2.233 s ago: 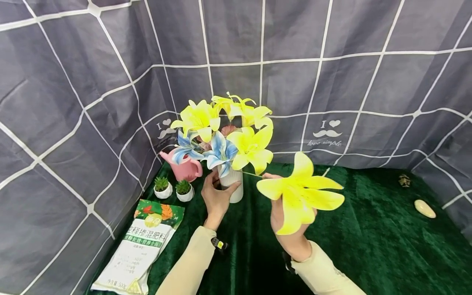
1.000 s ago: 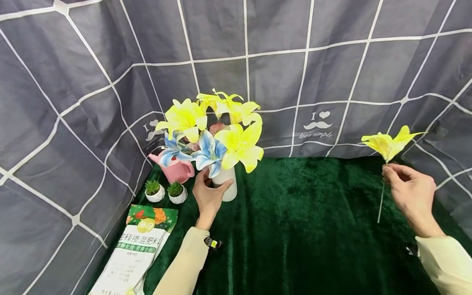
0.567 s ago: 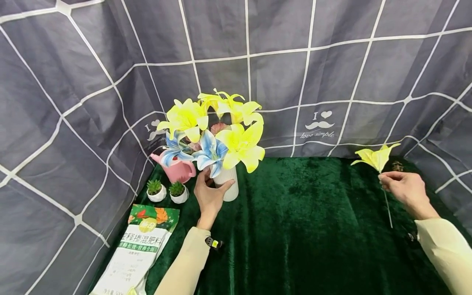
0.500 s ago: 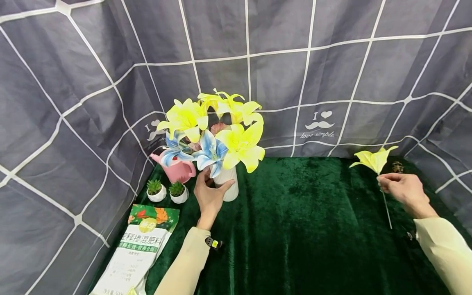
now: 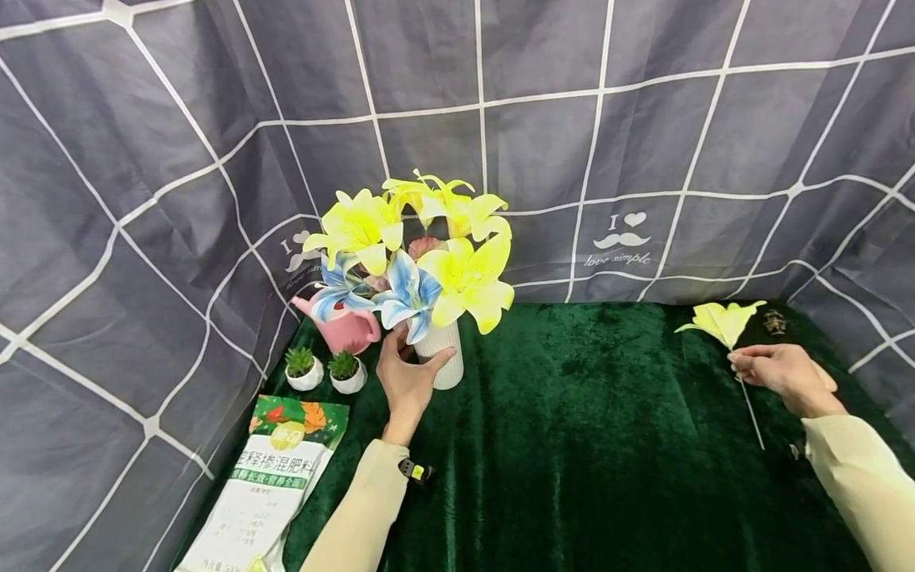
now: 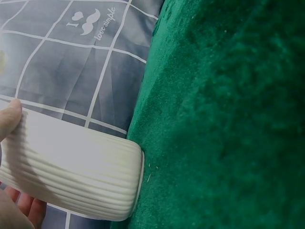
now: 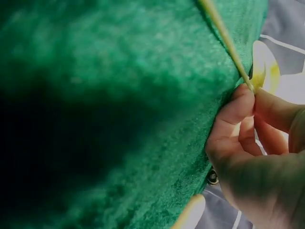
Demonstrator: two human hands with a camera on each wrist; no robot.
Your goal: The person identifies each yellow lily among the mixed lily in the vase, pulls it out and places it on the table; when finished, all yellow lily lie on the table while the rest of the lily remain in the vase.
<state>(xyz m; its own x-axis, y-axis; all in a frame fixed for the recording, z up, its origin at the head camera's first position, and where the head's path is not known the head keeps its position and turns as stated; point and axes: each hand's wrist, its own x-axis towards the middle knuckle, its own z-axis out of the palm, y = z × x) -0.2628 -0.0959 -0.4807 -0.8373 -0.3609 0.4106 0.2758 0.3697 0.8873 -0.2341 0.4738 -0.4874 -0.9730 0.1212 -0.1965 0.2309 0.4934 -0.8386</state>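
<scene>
My left hand holds a white ribbed vase from its left side, the thumb across the front. The vase stands upright and bears yellow lilies, blue lilies and some pink blooms. In the left wrist view the vase's base meets the green cloth, with thumb and fingers on either side of the ribbed wall. Far to the right, my right hand pinches the stem of a single yellow lily just below its bloom. The right wrist view shows the stem between thumb and forefinger.
Left of the vase are a pink watering can, two small potted succulents and a fertilizer bag. Near the right hand lie a small brown patterned object and a pale oval thing. A grey checked curtain surrounds the green cloth.
The right hand has carried the single yellow lily from beside the vase to the far right, then lowered it towards the cloth. The left hand has kept its hold on the vase.
</scene>
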